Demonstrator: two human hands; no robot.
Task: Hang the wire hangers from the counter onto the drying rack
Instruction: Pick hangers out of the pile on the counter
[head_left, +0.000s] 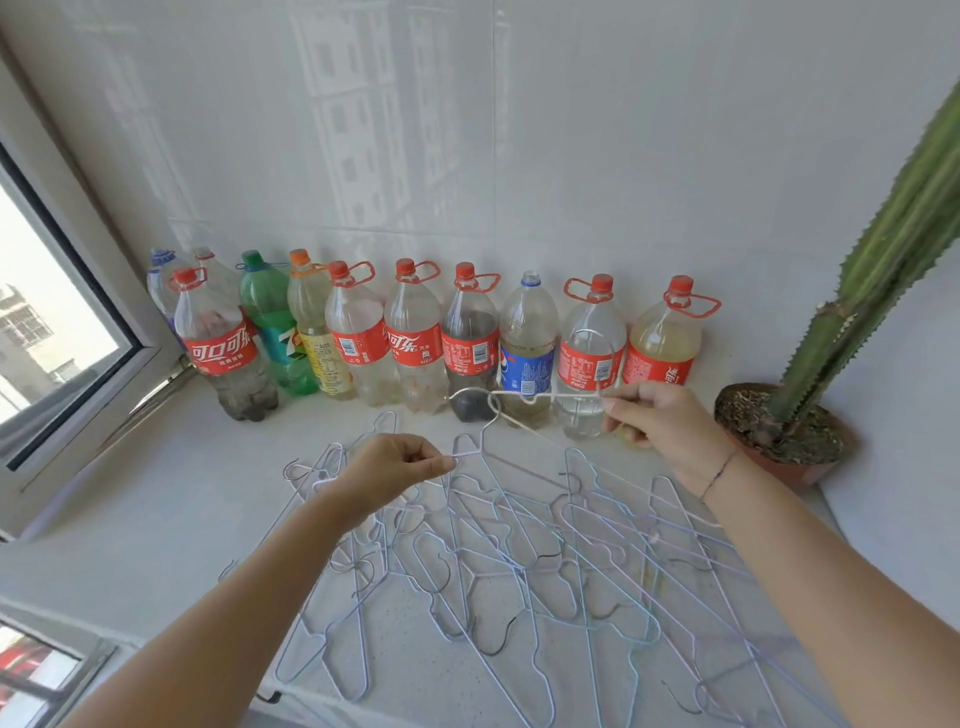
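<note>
A white hanger (524, 415) is held lifted above the worktop (156, 519), well clear of the pile. The left hand (387, 470) is pinched shut on its shoulder bend; the right hand (662, 423) is pinched shut on the wire near the hook. Its long axis runs between the two grips, tilted up toward the right. Below both grips, roughly a dozen hangers (519, 571) lie tangled; an exact count cannot be made. Eleven bottles (415, 343) are lined behind. No drying rack is in view.

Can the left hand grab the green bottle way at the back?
Probably not right now. The left hand is already pinching a wire hanger, and the green bottle stands far back by the wall. The counter between them looks open, so letting go and stretching might work.
</note>
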